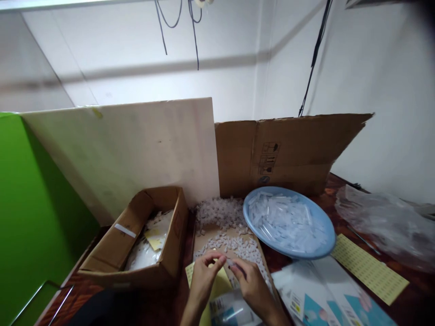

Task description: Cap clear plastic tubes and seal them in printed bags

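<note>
My left hand (205,275) and my right hand (252,286) meet fingertip to fingertip at the front of a cardboard sheet (211,232). Both pinch closed at a small clear piece (229,261), too tiny to name its kind; a dark spot shows by the right fingers. Small white plastic pieces (243,247) lie scattered over the cardboard, with a heap of clearer ones (220,211) behind. Under my hands are a yellow sticker sheet (220,286) and a clear plastic bag (234,309) with printing. A blue basin (249,225) full of clear plastic pieces stands behind my right hand.
An open cardboard box (176,244) with plastic bags and yellow paper stands left. At right lie printed white-and-blue packages (317,290), another yellow sticker sheet (370,269) and crumpled clear plastic (380,222). A white board (136,149) and a cardboard panel (299,149) close off the back.
</note>
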Action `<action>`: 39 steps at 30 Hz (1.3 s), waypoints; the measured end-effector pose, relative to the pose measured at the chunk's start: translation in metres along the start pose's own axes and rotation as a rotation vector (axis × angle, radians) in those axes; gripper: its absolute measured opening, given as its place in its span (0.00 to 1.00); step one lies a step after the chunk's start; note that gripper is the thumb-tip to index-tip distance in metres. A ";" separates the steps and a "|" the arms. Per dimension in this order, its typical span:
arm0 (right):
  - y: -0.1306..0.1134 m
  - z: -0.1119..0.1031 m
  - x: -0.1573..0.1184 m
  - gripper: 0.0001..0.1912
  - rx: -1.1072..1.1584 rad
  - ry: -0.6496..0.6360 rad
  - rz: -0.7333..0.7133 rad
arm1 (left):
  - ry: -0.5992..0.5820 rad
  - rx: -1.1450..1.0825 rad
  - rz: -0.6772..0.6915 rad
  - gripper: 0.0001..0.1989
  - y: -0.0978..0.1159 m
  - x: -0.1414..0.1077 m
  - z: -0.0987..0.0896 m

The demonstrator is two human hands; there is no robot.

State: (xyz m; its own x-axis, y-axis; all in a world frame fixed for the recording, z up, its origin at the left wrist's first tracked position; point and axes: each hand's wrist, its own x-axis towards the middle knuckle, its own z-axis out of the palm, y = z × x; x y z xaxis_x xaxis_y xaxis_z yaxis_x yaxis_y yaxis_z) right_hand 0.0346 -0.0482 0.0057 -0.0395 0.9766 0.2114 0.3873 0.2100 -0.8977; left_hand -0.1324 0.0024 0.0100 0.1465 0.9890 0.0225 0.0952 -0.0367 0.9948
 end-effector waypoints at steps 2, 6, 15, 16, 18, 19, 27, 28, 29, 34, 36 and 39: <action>0.004 -0.001 -0.003 0.20 -0.017 0.003 0.004 | -0.043 0.023 0.012 0.16 -0.002 0.002 0.001; 0.017 0.002 -0.008 0.22 0.028 -0.001 0.072 | -0.122 0.046 0.020 0.19 -0.010 -0.003 0.009; 0.059 -0.006 -0.015 0.28 0.327 0.073 0.250 | -0.191 0.173 0.090 0.12 -0.010 0.053 0.009; 0.058 -0.010 -0.013 0.28 0.319 0.111 0.246 | -0.127 0.198 0.099 0.10 -0.011 0.067 0.009; 0.051 -0.018 -0.012 0.25 0.270 0.182 0.217 | -0.041 0.231 0.103 0.06 -0.015 0.094 0.011; 0.046 -0.022 -0.013 0.23 0.236 0.218 0.197 | -0.015 0.235 0.102 0.06 -0.016 0.104 0.012; 0.019 -0.024 -0.024 0.22 0.188 0.402 0.013 | 0.083 0.052 0.099 0.27 -0.013 0.069 0.021; 0.017 -0.021 -0.024 0.22 0.187 0.398 0.010 | 0.083 -0.004 0.078 0.29 -0.013 0.052 0.021; 0.013 -0.017 -0.023 0.22 0.183 0.383 0.012 | 0.091 -0.130 0.016 0.28 -0.013 0.036 0.021; -0.008 -0.001 -0.022 0.20 0.200 0.226 0.012 | 0.193 -0.293 -0.069 0.25 -0.014 -0.023 0.023; -0.015 -0.002 -0.022 0.19 0.218 0.151 0.009 | 0.166 -0.268 -0.052 0.25 -0.012 -0.032 0.019; -0.015 -0.007 -0.024 0.18 0.235 0.020 0.045 | 0.104 -0.185 0.011 0.20 -0.003 -0.039 0.008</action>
State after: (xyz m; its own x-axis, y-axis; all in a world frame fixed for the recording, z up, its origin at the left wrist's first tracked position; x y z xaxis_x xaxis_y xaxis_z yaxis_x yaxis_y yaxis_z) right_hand 0.0358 -0.0747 0.0167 -0.0079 0.9846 0.1746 0.1632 0.1736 -0.9712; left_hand -0.1304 -0.0369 0.0055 0.0427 0.9985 0.0340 -0.0893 -0.0300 0.9956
